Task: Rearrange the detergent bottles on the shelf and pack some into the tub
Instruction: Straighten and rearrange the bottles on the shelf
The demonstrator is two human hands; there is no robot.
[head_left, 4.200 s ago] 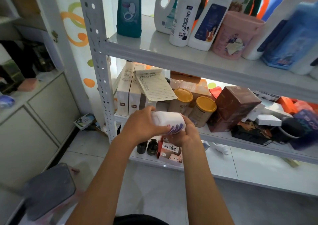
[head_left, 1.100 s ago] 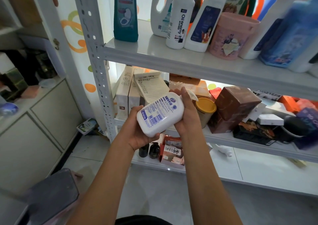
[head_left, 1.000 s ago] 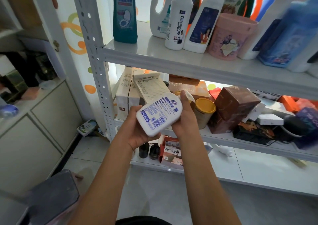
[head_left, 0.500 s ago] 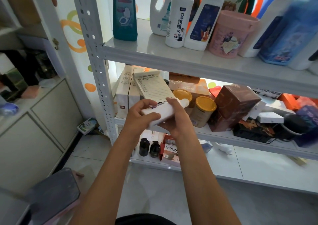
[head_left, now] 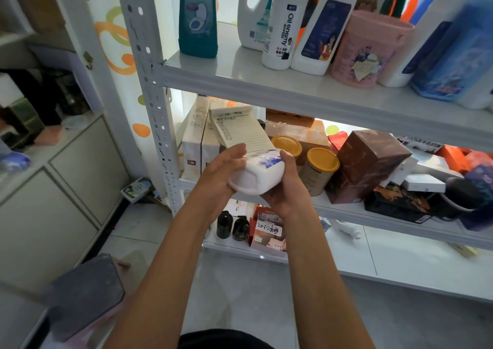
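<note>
The grey metal shelf [head_left: 266,81] carries a teal bottle [head_left: 197,17] near its left edge, white bottles [head_left: 282,28] and a pink tub [head_left: 365,49] toward the right.

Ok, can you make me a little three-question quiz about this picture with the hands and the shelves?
1. True or false: the small white plastic bottle stands on the grey metal shelf.
2. Which sits left of the others on the top shelf? A) round pink plastic tub B) tall teal bottle with a toilet picture C) white "Oil enemy" bottle
3. Fill in: the two round tins have ____ lids.

Key: 1 false, the left hand and right hand hold it. 2 B. 3 yellow.
</note>
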